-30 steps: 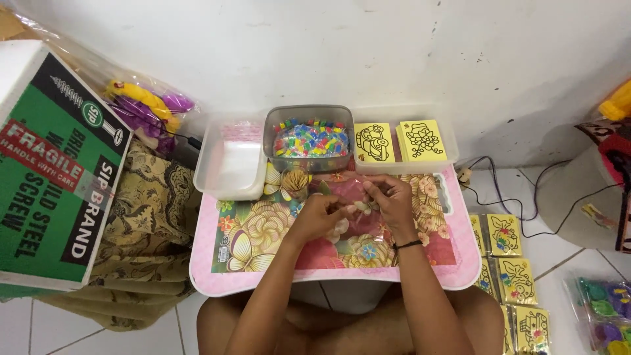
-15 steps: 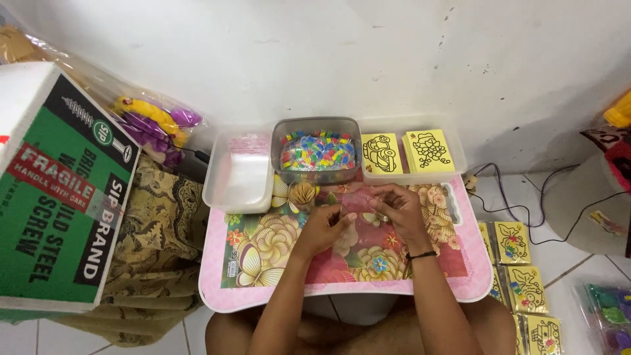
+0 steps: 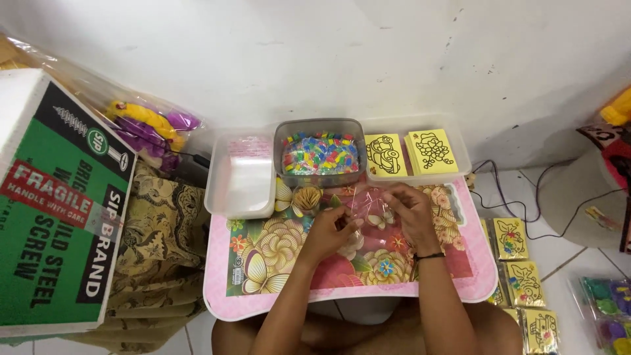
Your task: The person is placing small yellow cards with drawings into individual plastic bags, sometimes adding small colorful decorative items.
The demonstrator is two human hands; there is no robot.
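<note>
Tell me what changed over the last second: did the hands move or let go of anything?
Little changed. Both hands, left hand and right hand, stay together on the clear plastic bag over the floral lap table, fingers shifting slightly. The bead tub, empty tray and yellow cards stayed put.

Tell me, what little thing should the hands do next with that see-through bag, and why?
Probably pull the clear plastic bag open. Both the left hand and the right hand pinch it over the pink flowered table, and the tub of coloured pieces sits right behind, likely ready to fill it.
</note>
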